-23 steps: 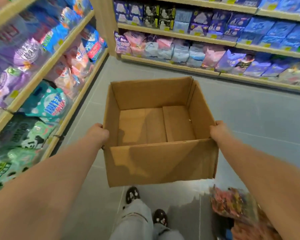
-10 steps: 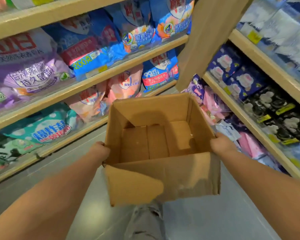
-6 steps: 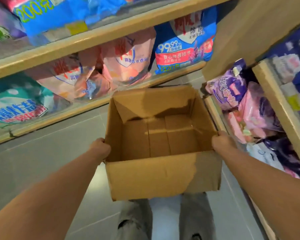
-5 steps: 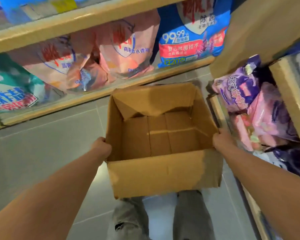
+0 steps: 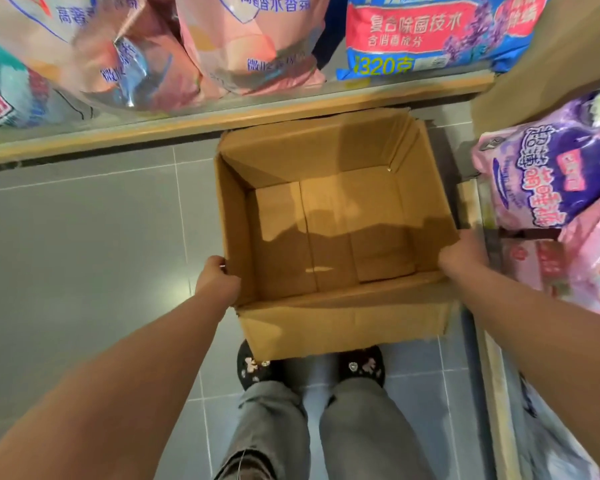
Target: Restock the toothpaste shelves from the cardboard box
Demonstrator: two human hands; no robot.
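Grey tile floor (image 5: 84,254) in a shop aisle corner, with a low shelf (image 5: 222,121) of pink and blue detergent bags running across 12 o'clock and another shelf of purple and pink packs at 3 o'clock. No toothpaste anywhere that I can see. Dead centre is the cardboard box (image 5: 336,317), flaps open, totally empty inside, held just above two black shoes (image 5: 253,370) at 6 o'clock. Left hand (image 5: 217,282) is curled around the box's 9 o'clock edge, right hand (image 5: 463,254) clamped on the 3 o'clock edge. My guess: stocking's finished and this is the get-rid-of-the-box step. Next move looks like lowering it into that corner and letting go.
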